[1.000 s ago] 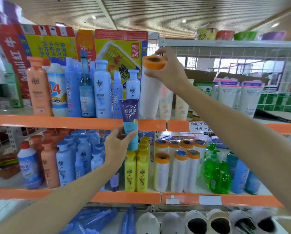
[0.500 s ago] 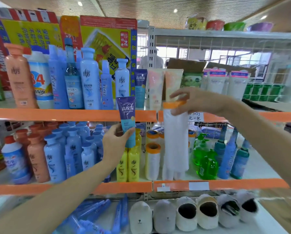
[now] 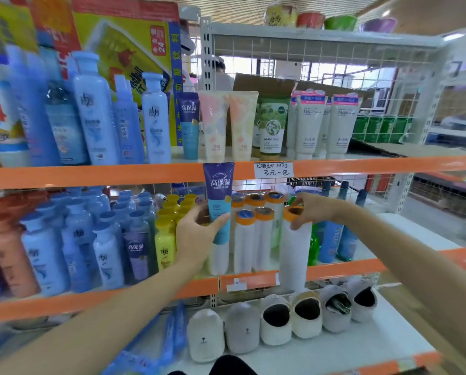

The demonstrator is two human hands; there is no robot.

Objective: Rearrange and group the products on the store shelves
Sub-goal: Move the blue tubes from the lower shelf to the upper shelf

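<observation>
At three o'clock, our right hand [image 3: 311,209] grips the orange-capped white roll [image 3: 294,247], now lowered beside matching rolls [image 3: 253,234]; our left hand [image 3: 196,234] pinches the purple-blue tube [image 3: 218,196], ungrouped.

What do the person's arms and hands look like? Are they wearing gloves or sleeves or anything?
No gloves and no sleeves show. Both forearms are bare all the way from the picture's lower edges up to the hands. The left hand and the right hand are bare too, and I can't see any watch, bracelet or ring on them. The picture is a little blurry, so something tiny could be missed.
</observation>
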